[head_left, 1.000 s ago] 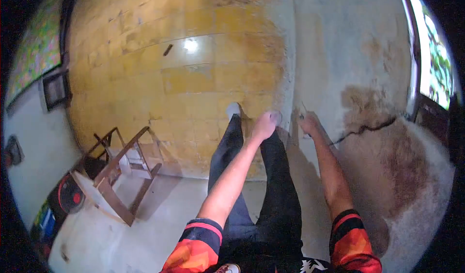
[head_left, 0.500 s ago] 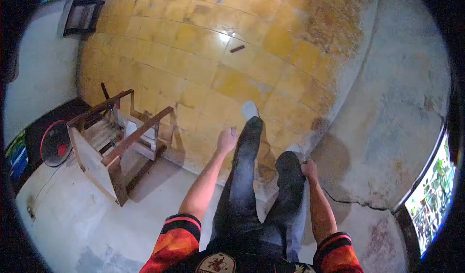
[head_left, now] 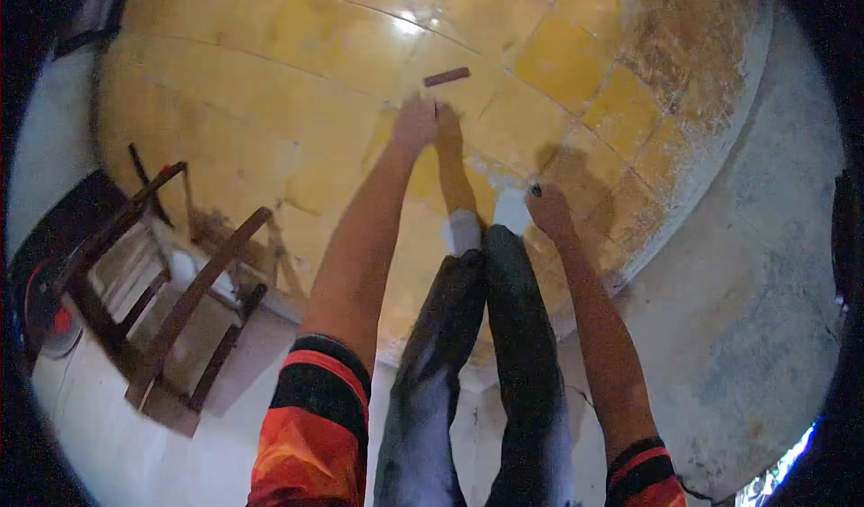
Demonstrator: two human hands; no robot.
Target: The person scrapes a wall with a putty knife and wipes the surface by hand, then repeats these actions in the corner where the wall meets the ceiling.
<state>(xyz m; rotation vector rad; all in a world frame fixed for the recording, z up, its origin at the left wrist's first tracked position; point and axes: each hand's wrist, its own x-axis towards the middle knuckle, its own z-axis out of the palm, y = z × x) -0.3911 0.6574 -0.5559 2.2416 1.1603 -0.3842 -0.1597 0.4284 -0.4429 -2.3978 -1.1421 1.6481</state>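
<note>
Yellow tiles (head_left: 560, 62), dark bar (head_left: 447, 77) just beyond left hand (head_left: 416, 122), grip unclear, right hand (head_left: 549, 210) curled round something dark (head_left: 536, 189)

Garment, upper: the left sleeve (head_left: 310, 408) is ending in a banded cuff. From the hem, the cuff is showing a narrow black edge, a red stripe and a broad black band; the fabric above is displaying angular orange and red patches. The right sleeve (head_left: 642, 471) is carrying matching black-and-red banding. Garment, lower: dark grey trousers (head_left: 519, 327) are covering both legs, showing paler blue-grey areas over the thighs. Footwear: pale, whitish coverings (head_left: 511, 211) are enclosing both feet.
</note>
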